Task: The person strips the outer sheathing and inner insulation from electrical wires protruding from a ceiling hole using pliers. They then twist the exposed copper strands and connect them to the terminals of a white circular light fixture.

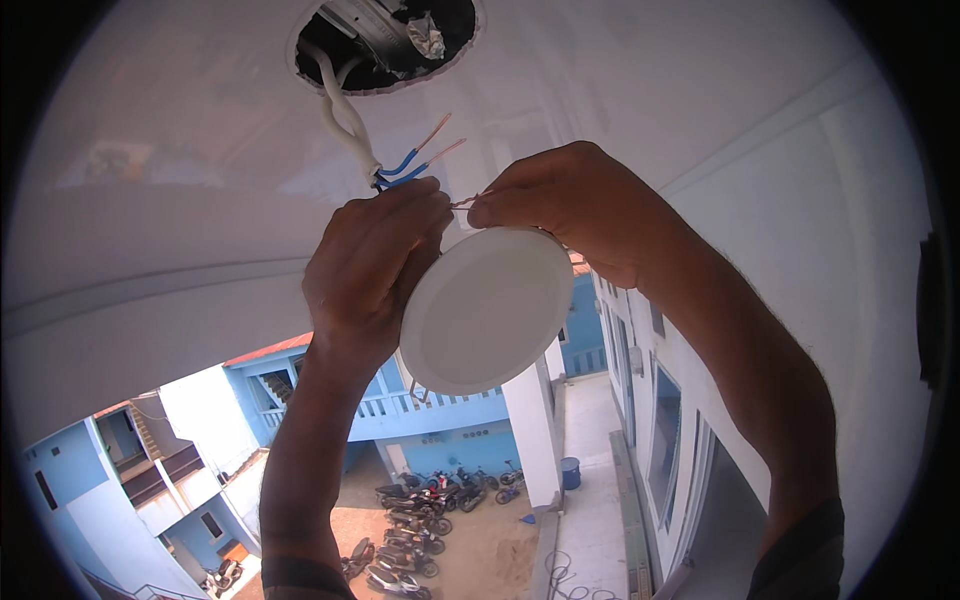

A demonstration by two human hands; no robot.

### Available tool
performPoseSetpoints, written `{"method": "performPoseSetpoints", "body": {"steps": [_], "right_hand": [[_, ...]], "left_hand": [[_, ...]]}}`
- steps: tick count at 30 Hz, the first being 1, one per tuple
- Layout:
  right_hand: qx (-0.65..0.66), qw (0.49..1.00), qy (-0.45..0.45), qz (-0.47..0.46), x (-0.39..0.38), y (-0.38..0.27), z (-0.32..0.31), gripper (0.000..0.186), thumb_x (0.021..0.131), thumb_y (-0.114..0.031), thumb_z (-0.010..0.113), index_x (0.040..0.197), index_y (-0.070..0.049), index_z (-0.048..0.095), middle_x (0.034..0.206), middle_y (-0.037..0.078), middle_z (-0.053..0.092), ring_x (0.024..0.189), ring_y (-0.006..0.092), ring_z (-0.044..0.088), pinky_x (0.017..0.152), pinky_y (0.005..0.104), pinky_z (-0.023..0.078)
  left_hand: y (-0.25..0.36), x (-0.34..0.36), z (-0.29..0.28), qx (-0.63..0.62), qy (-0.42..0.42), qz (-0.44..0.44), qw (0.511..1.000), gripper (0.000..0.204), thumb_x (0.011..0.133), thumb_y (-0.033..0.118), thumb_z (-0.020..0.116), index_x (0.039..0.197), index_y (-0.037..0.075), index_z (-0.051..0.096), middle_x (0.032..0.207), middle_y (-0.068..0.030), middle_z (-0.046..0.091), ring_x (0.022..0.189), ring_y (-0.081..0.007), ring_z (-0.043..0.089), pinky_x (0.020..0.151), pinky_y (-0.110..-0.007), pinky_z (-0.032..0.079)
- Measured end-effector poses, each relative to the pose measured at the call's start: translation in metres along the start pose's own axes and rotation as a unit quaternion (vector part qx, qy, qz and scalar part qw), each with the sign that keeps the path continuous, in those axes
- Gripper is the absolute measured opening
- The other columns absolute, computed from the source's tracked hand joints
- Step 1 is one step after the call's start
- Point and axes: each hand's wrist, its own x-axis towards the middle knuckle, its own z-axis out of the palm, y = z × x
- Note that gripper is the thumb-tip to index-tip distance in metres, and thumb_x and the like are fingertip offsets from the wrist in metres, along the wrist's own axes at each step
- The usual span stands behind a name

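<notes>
Both my arms are raised toward a ceiling. White electric cables (345, 125) hang from a round hole there, with two blue wires (400, 170) ending in bare copper. My left hand (375, 260) is closed just beneath the blue wires, gripping wires mostly hidden by its fingers. From its fingertips a twisted bare copper wire end (464, 204) sticks out to the right. My right hand (555, 195) pinches that copper between thumb and forefinger. A round white downlight (488, 310) hangs below and between my hands, its flat face toward me; what holds it up is hidden.
The ceiling hole (385, 45) shows metal framing and crumpled foil inside. A white wall with windows (665, 440) runs along the right. Far below are parked motorcycles (410, 530), a blue drum (570, 473) and a white pillar (533, 440), with blue buildings (450, 410) behind.
</notes>
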Motion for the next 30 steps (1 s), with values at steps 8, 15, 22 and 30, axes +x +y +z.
{"method": "performPoseSetpoints", "body": {"steps": [8, 15, 22, 30], "right_hand": [[0.041, 0.991, 0.124, 0.003, -0.017, -0.011, 0.009, 0.022, 0.079, -0.015, 0.077, 0.096, 0.000, 0.077, 0.083, 0.014, 0.073, 0.074, 0.0221, 0.071, 0.069, 0.0333, 0.056], [0.038, 0.984, 0.164, -0.052, -0.024, -0.009, 0.012, 0.021, 0.080, -0.017, 0.073, 0.090, 0.001, 0.078, 0.075, 0.011, 0.072, 0.065, 0.0172, 0.068, 0.061, 0.0295, 0.054], [-0.027, 0.965, 0.236, -0.108, -0.029, -0.002, 0.023, 0.018, 0.080, -0.018, 0.073, 0.086, -0.002, 0.077, 0.079, 0.009, 0.070, 0.076, 0.0173, 0.067, 0.070, 0.0332, 0.053], [-0.372, 0.768, 0.277, -0.441, -0.021, 0.018, 0.020, 0.016, 0.071, -0.010, 0.076, 0.086, -0.007, 0.070, 0.096, 0.005, 0.062, 0.099, 0.0246, 0.058, 0.081, 0.0383, 0.045]], "left_hand": [[0.003, 0.007, 0.006, 0.014, 0.016, -0.015, 1.000, 0.021, 0.083, 0.001, 0.078, 0.104, 0.005, 0.074, 0.111, -0.0137, 0.074, 0.094, -0.0242, 0.075, 0.075, -0.033, 0.063], [0.006, 0.014, 0.003, 0.011, 0.004, 0.001, 1.000, 0.022, 0.083, 0.002, 0.078, 0.104, 0.005, 0.075, 0.110, -0.0136, 0.074, 0.095, -0.0253, 0.075, 0.076, -0.033, 0.064], [0.004, 0.017, 0.001, 0.014, 0.002, 0.018, 1.000, 0.023, 0.083, 0.003, 0.078, 0.105, 0.006, 0.075, 0.109, -0.0133, 0.074, 0.096, -0.0259, 0.075, 0.076, -0.035, 0.064], [0.004, 0.015, 0.000, 0.004, -0.013, 0.010, 1.000, 0.027, 0.076, 0.006, 0.081, 0.101, 0.006, 0.071, 0.106, -0.0116, 0.074, 0.092, -0.0257, 0.073, 0.077, -0.036, 0.058]]}}
